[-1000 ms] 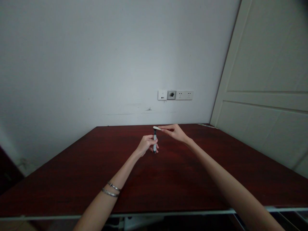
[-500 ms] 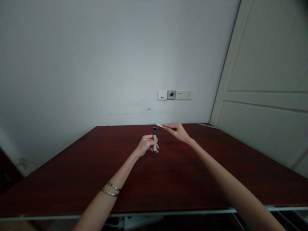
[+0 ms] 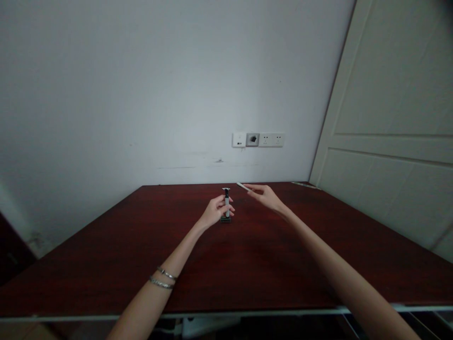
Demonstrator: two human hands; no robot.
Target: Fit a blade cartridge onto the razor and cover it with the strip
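Note:
My left hand (image 3: pixel 215 210) is closed around a small upright stand-like item with a white stem (image 3: pixel 227 207), the thumb lying across the stem. It has a dark neck and a short T-shaped top. A dark rectangular base (image 3: pixel 225 219) shows under the stem, close to the tabletop; whether it touches cannot be made out. To the right and slightly above, my right hand (image 3: pixel 264 195) pinches a thin, flat white piece (image 3: pixel 242 186) between thumb and fingers. That piece slants up to the left, apart from the T-shaped top. Its exact kind is too small to tell.
The dark red wooden table (image 3: pixel 141 255) runs back to a white wall (image 3: pixel 159 94). Sockets and a switch plate (image 3: pixel 257 140) sit on that wall. A pale panelled door (image 3: pixel 385 123) borders the right side. Beneath the front edge is a dark space with things in it.
My right hand has drawn the white piece a little to the right, away from the stem's top. In my left hand the item has turned, and its dark base now shows below.

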